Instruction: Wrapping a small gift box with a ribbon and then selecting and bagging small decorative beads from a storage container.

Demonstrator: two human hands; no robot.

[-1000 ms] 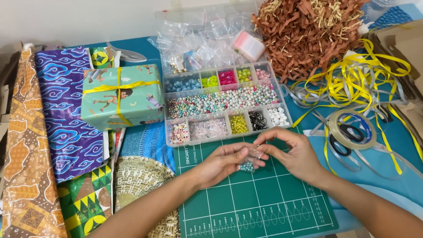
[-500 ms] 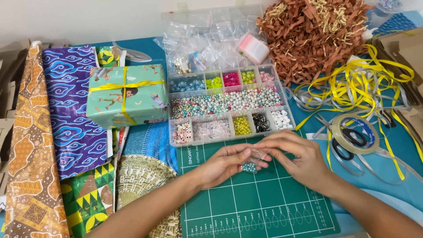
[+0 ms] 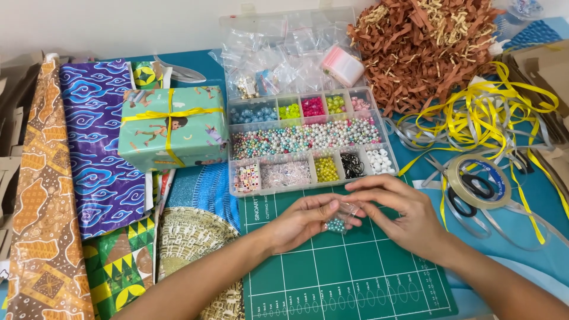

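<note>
Both hands meet over the dark green gridded cutting mat (image 3: pixel 349 266), just in front of the clear plastic compartment box of beads (image 3: pixel 308 142). The left hand (image 3: pixel 302 222) and the right hand (image 3: pixel 403 213) each pinch the small clear plastic bag of pale blue and silver beads (image 3: pixel 338 220) between thumb and fingertips, the left at the bag's left edge and the right at its upper right corner. The beads sit bunched at the bottom of the bag, which hangs just above the mat (whether it touches the mat cannot be told).

The bead box has a long middle compartment of mixed pastel pearls, with smaller compartments of blue, green, pink, yellow, black and white beads around it. Behind it lies a heap of empty clear zip bags (image 3: pixel 284 53). To the left of the box stands a turquoise wrapped gift tied with yellow ribbon (image 3: pixel 172 127), resting on sheets of purple and orange patterned wrapping paper (image 3: pixel 89 154). To the right lie a roll of clear tape (image 3: pixel 477 181) on top of black-handled scissors, loose yellow and silver ribbon (image 3: pixel 474 118), and a pile of brown shredded paper (image 3: pixel 421 47).
</note>
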